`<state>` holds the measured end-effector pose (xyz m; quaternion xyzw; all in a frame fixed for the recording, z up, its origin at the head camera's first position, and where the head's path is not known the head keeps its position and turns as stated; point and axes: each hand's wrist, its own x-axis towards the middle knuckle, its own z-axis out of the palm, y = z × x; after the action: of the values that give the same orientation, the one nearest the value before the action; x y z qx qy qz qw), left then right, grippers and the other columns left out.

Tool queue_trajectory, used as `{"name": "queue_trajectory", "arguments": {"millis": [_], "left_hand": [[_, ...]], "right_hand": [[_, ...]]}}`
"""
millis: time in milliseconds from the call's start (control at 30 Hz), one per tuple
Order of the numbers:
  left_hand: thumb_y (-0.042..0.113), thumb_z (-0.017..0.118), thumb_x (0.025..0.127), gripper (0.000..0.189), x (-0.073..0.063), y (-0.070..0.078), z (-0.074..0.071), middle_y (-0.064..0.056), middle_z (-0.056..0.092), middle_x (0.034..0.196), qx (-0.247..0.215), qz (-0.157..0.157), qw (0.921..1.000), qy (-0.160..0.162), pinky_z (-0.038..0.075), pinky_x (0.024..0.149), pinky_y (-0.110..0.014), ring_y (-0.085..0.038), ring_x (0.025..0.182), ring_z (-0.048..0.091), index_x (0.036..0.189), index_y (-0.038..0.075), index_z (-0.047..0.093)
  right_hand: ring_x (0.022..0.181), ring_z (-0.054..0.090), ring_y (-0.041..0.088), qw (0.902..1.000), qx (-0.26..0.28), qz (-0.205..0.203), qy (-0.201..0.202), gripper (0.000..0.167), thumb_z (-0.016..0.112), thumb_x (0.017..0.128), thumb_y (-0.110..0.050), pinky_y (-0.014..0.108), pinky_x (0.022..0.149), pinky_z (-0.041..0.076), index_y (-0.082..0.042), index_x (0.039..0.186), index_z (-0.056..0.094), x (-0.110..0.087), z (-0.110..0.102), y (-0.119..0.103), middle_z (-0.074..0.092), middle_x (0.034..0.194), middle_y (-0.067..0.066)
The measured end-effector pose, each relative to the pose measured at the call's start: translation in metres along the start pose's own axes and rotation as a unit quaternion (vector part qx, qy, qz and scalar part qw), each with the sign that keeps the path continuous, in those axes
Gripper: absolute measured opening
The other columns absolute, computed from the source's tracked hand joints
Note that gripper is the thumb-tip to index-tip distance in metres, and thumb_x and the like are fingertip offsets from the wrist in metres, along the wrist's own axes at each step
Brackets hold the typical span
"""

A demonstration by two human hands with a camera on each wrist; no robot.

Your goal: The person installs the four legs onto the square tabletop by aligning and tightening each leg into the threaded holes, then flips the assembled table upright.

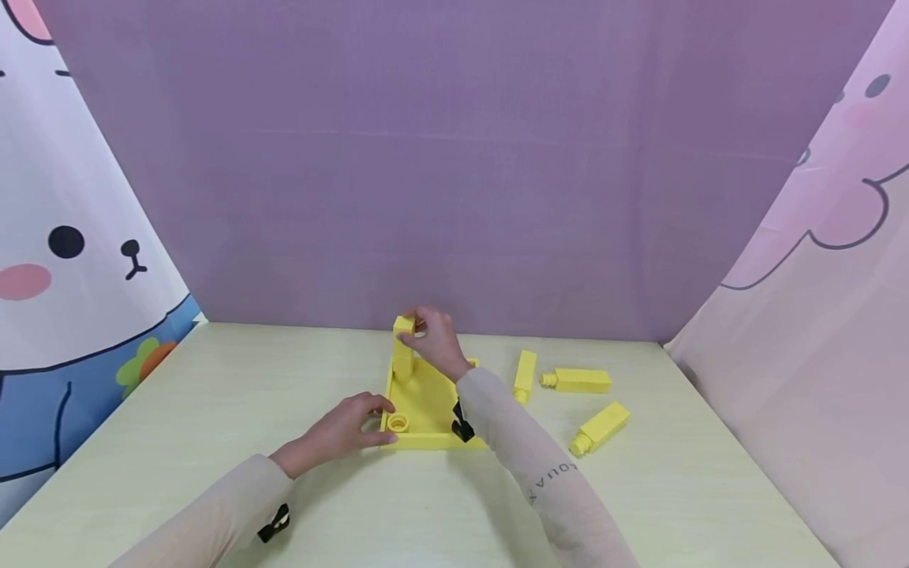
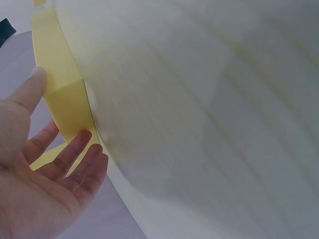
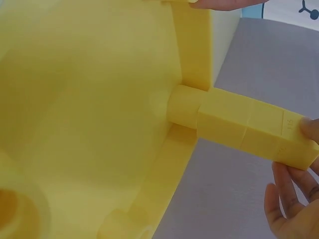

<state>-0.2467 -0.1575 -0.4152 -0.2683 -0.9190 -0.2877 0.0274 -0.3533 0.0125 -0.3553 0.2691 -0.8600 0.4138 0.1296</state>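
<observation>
A square yellow tray-like base (image 1: 436, 442) with raised walls and round corner sockets lies on the table. In its far left corner a yellow leg (image 1: 402, 351) stands upright, its lower end in the corner socket. My right hand (image 1: 436, 341) pinches the top of this leg between thumb and fingers; the right wrist view shows the block-shaped leg (image 3: 239, 122) meeting the round socket (image 3: 185, 105). At the near left corner, beside a round socket (image 1: 398, 424), my left hand (image 1: 348, 424) holds the base, thumb on the front wall and fingers round the left side.
To the right of the base lie three loose yellow legs with threaded ends: one (image 1: 525, 375) close by, one (image 1: 581, 380) sideways, one (image 1: 600, 427) nearer. A purple cloth (image 1: 461, 197) hangs behind the pale table (image 1: 284, 363), with printed cloths at both sides.
</observation>
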Motion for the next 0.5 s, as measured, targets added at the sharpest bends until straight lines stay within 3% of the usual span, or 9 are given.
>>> {"name": "queue_trajectory", "arguments": {"millis": [333, 500], "left_hand": [[0.034, 0.070, 0.079, 0.042, -0.0011, -0.0004, -0.0001, -0.003, 0.062, 0.101, 0.001, 0.005, 1.0000, 0.003, 0.049, 0.081, -0.038, -0.022, 0.094, 0.058, 0.107, 0.005, 0.060], [0.034, 0.070, 0.079, 0.041, -0.0011, -0.0008, 0.0008, -0.002, 0.062, 0.101, -0.001, 0.003, 1.0000, 0.003, 0.049, 0.082, -0.038, -0.022, 0.095, 0.058, 0.107, 0.006, 0.060]], "right_hand": [[0.091, 0.060, 0.025, 0.9999, 0.000, -0.001, -0.011, 0.029, 0.067, 0.083, -0.013, 0.037, 0.082, 0.052, -0.004, 0.109, 0.061, 0.0001, 0.0011, 0.0000, 0.061, 0.101, 0.010], [0.090, 0.059, 0.023, 0.9997, -0.005, -0.006, -0.023, 0.030, 0.066, 0.084, -0.014, 0.035, 0.081, 0.052, -0.004, 0.111, 0.060, 0.0004, -0.0004, 0.0006, 0.061, 0.102, 0.009]]}}
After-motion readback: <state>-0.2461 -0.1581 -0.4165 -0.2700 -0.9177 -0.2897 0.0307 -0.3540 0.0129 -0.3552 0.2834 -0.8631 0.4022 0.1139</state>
